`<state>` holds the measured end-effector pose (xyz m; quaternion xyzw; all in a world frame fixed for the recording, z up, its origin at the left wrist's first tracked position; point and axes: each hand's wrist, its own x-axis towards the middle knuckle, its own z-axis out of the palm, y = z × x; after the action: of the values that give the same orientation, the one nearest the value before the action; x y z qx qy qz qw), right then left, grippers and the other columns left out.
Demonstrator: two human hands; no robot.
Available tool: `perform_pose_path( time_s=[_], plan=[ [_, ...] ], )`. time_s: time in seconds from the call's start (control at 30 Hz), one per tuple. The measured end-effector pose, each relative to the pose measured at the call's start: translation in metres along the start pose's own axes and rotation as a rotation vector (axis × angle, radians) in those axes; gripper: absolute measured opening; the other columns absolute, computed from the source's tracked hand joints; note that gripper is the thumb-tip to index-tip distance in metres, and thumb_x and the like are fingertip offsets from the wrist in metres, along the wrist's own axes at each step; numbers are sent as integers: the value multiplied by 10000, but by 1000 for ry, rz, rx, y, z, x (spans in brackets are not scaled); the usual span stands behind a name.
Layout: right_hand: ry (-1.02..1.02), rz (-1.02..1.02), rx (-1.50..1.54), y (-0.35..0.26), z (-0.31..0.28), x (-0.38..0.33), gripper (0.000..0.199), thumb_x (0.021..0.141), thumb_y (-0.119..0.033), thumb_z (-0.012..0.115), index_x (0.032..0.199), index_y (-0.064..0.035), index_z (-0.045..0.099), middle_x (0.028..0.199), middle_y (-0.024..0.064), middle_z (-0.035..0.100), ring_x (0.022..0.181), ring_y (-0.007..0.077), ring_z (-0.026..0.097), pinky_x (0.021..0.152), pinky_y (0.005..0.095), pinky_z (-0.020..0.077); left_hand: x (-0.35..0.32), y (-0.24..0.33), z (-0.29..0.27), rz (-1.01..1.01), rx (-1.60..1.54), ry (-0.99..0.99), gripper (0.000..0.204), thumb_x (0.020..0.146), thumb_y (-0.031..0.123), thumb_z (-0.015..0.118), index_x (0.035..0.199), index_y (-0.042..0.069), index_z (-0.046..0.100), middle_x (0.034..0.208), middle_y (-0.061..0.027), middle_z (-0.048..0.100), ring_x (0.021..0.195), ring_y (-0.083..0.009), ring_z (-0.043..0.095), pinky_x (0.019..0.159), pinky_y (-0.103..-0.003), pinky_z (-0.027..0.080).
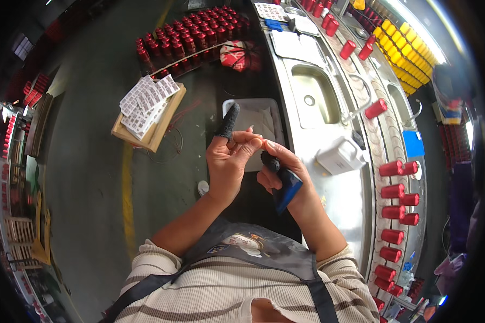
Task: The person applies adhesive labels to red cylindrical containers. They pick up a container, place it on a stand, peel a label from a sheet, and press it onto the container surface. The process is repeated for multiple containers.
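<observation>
Both my hands are raised in the middle of the view, their fingertips meeting in a pinch. My left hand [224, 166] has a black fabric finger cover [229, 123] on its upright index finger. Its thumb and another finger press together against my right fingertips; whatever lies between them is too small to make out. In my right hand [295, 171], the curled fingers keep a flat blue piece with a dark edge [290, 188] against the palm. Another black finger cover [270, 161] shows on that hand.
A steel counter with a sink [312, 97] runs along my right, bearing a white jug [342, 156]. Beyond it, red cylinders [393, 191] line a conveyor [369, 215]. Sticker sheets [145, 107] lie on a wooden box [164, 121] at left. A white tub [277, 124] sits behind my hands.
</observation>
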<state>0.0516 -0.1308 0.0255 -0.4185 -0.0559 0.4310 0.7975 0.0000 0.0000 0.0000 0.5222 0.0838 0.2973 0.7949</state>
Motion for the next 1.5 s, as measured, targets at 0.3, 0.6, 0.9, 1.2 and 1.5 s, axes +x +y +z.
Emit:
perform_pose_path(
  time_s=[0.3,0.6,0.9,1.2,1.5],
  plan=[
    [35,74,87,-20,127,207,313,965,-351,576,1069,-64,646,522,19,430,493,128,415,520,246,327,202,52,-119,17,-58,-5,59,922,-44,639,979,-30,642,934,-90,699,908,-122,663,997,-291,496],
    [328,-141,-82,-57,167,362,186,941,-224,657,1014,-53,670,717,10,618,522,80,538,402,202,363,357,45,-146,-1,-88,107,60,904,-37,655,943,-13,617,903,-82,694,860,-128,661,1084,-388,428],
    [414,-595,-283,-126,107,555,74,899,-57,707,905,16,697,859,23,701,825,64,630,768,212,501,567,-33,-142,343,309,-142,423,937,24,643,1320,-64,486,869,-36,671,845,-106,640,1120,-396,374],
    [395,-514,-329,-237,63,720,108,936,-122,655,909,-18,669,840,17,680,712,63,610,611,205,482,762,-92,-128,41,168,-300,296,950,51,643,1187,-73,514,902,-73,661,828,-114,639,777,-278,536],
    [405,-488,-141,-317,47,818,275,977,-303,550,983,-34,612,699,16,530,529,104,467,474,249,325,935,-125,-85,-138,125,-648,132,940,46,646,1000,-10,542,907,-56,652,850,-100,628,756,-255,514]
  ],
)
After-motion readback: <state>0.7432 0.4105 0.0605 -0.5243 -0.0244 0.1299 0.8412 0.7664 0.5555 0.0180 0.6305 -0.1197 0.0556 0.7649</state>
